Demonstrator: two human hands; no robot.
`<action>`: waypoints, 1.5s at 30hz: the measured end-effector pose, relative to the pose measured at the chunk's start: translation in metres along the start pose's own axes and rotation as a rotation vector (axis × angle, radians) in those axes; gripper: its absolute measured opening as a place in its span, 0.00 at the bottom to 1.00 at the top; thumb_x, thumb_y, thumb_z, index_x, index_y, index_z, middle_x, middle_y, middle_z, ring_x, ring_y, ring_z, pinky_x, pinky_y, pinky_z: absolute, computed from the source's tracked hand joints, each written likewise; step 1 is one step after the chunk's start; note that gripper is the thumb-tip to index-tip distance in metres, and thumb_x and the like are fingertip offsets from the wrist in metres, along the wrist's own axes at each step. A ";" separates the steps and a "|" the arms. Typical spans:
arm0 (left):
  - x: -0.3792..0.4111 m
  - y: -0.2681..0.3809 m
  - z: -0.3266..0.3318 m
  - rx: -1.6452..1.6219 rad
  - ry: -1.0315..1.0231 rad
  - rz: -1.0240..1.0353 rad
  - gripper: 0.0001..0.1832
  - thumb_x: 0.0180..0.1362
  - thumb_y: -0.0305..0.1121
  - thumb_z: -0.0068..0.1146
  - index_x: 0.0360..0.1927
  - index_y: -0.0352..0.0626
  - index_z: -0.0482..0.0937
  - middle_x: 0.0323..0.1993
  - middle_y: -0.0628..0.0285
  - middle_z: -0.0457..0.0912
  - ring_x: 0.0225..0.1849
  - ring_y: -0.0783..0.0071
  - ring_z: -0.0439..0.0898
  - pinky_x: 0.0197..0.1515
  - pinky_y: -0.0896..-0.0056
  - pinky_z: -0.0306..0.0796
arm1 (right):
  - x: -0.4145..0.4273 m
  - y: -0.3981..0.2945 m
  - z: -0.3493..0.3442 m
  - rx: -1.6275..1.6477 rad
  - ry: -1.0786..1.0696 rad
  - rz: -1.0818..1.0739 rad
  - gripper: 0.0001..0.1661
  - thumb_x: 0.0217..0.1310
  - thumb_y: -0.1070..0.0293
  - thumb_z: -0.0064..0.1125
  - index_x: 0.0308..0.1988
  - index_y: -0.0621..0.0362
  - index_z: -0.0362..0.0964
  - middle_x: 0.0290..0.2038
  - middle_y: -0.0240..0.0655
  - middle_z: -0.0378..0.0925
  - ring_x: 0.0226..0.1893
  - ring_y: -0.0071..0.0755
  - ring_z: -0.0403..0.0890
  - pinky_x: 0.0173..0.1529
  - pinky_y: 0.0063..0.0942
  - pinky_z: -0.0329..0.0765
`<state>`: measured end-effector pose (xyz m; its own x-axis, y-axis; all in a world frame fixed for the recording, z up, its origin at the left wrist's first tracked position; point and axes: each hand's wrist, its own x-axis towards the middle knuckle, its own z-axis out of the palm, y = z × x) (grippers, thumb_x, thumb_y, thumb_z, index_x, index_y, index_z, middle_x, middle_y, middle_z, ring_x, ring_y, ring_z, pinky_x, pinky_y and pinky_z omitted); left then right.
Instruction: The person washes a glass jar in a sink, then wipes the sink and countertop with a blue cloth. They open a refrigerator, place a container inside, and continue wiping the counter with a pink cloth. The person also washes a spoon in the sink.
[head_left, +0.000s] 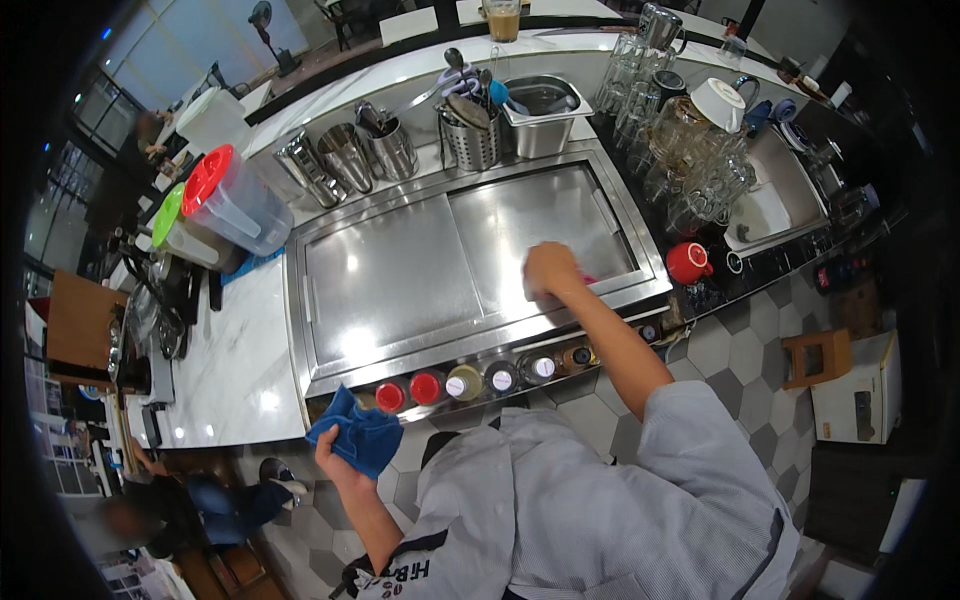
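Note:
My left hand (341, 461) grips a folded blue cloth (364, 436) beside the counter's front edge, at the lower left. My right hand (553, 271), slightly blurred, is on the right panel of a stainless steel sliding lid (390, 262) set into the counter. A small patch of something pink (589, 280) shows by its fingers; most of it is hidden, and the hold cannot be made out. Bottles with red caps (426, 387) and white caps (543, 367) stand in a rail below the lid's front edge.
Lidded plastic pitchers (251, 210) stand at the left. Behind the lid are steel cups (345, 157), a perforated utensil holder (471, 142) and a steel container (544, 131). Stacked glasses (701, 180), a red cup (688, 262) and a sink (795, 180) lie right. Another person (172, 510) is at lower left.

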<state>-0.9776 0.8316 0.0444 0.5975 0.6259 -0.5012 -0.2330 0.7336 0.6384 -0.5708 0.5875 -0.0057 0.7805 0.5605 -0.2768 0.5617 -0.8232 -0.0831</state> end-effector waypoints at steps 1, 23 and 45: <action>0.002 0.000 -0.002 0.014 0.027 -0.021 0.30 0.55 0.38 0.55 0.61 0.33 0.74 0.51 0.45 0.83 0.51 0.45 0.84 0.62 0.44 0.76 | 0.007 -0.018 0.009 -0.014 0.051 -0.095 0.11 0.45 0.64 0.66 0.32 0.56 0.87 0.35 0.48 0.87 0.39 0.51 0.89 0.46 0.41 0.85; -0.020 0.027 -0.021 -0.135 0.136 0.141 0.27 0.58 0.38 0.54 0.58 0.30 0.76 0.48 0.44 0.85 0.48 0.48 0.86 0.58 0.49 0.79 | 0.080 0.001 -0.029 0.635 -0.057 -0.419 0.20 0.51 0.75 0.66 0.47 0.50 0.87 0.43 0.44 0.80 0.44 0.47 0.81 0.51 0.34 0.78; -0.011 0.025 -0.038 -0.114 0.132 0.067 0.27 0.60 0.38 0.52 0.59 0.30 0.74 0.47 0.45 0.85 0.48 0.49 0.85 0.58 0.49 0.78 | 0.053 -0.003 0.014 0.518 0.052 -0.498 0.22 0.39 0.81 0.59 0.38 0.52 0.87 0.38 0.40 0.81 0.42 0.51 0.82 0.47 0.39 0.79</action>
<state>-1.0195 0.8530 0.0441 0.4737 0.6981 -0.5369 -0.3591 0.7097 0.6061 -0.5352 0.6178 -0.0337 0.4847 0.8736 -0.0426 0.6623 -0.3984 -0.6345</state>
